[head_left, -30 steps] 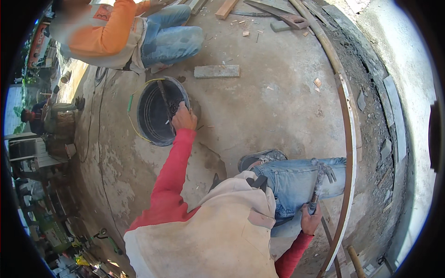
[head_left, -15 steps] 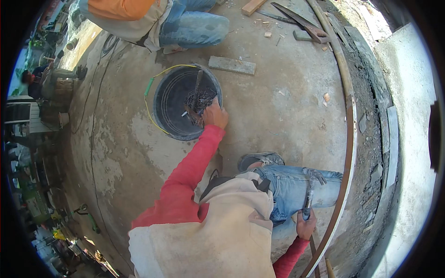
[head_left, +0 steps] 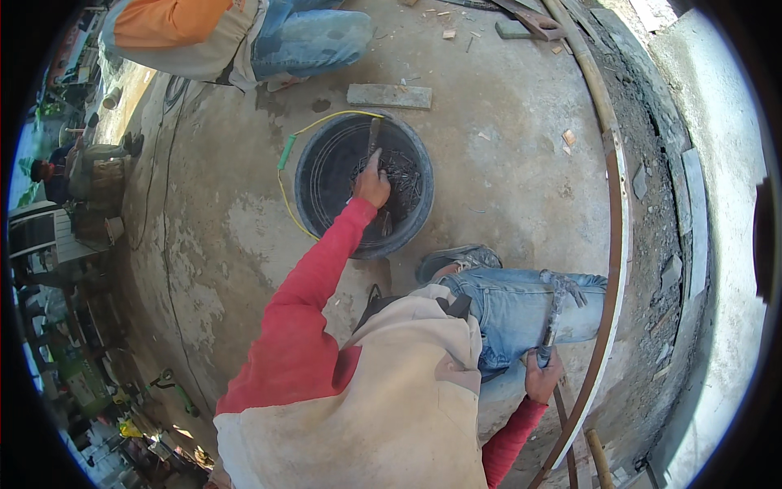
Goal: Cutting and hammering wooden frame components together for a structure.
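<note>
Work so far: the hammer [head_left: 556, 314] is already in the right hand [head_left: 542, 376], while the left hand [head_left: 372, 187] is down inside the black bucket [head_left: 327, 167]; this looks like the middle of a search or a pick-up.
Work left: nothing shows lifted clear of the bucket, so this reach seems unfinished; how much remains beyond it cannot be told.
Left hand: fingers partly bent, pointing away from the body, over or against a wooden handle [head_left: 375, 135]; whether they close on that handle or on anything beneath cannot be told.
Right hand: wrapped closed around the hammer's grip; the head and claw lie away from the fist, over the jeans leg [head_left: 517, 308].
Bucket: around the left hand, well apart from the right, standing on the concrete floor [head_left: 481, 191].
Nails: thin dark metal pieces, apparently nails [head_left: 409, 181], heaped under and to the right of the left hand.
Bucket bail: yellow, with a green grip [head_left: 287, 152], to the left of the left hand.
Wood block: a pale piece [head_left: 389, 96] beyond the left hand, just past the bucket.
Long strip: brown with a white edge [head_left: 615, 244], curving past the right hand on its right.
Co-worker: a person in an orange sleeve [head_left: 171, 23], beyond and left of the left hand.
</note>
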The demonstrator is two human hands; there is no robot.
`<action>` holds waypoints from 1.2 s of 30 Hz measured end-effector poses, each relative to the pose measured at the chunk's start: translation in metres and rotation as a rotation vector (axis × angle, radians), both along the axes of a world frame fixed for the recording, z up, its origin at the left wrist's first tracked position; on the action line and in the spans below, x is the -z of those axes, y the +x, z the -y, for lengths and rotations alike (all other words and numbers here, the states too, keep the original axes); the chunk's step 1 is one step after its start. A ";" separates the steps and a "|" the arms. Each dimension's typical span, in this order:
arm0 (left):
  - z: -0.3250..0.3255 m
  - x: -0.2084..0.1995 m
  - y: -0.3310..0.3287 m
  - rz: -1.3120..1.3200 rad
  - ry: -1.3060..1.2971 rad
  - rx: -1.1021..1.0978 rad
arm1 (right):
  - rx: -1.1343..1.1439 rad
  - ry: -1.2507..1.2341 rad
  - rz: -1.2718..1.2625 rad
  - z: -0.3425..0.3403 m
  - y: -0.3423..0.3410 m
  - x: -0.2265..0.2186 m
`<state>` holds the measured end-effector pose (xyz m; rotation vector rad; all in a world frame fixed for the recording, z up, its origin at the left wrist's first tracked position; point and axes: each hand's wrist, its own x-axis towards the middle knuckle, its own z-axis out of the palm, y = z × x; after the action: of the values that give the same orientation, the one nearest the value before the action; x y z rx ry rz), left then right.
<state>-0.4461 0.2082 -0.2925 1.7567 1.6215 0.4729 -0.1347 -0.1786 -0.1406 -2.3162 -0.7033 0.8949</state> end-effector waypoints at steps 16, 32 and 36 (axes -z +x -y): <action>0.003 0.003 -0.020 -0.351 -0.156 -0.042 | 0.292 0.030 -0.192 0.027 -0.004 0.028; -0.005 0.050 -0.009 -0.514 -0.056 0.072 | 0.218 0.080 -0.107 0.029 -0.005 0.035; -0.001 0.060 -0.010 -0.688 0.090 0.092 | 0.175 0.071 -0.037 0.037 -0.003 0.043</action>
<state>-0.4557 0.2090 -0.3525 2.1985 1.9730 -0.1335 -0.1379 -0.2154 -0.1835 -2.2527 -0.5000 0.8172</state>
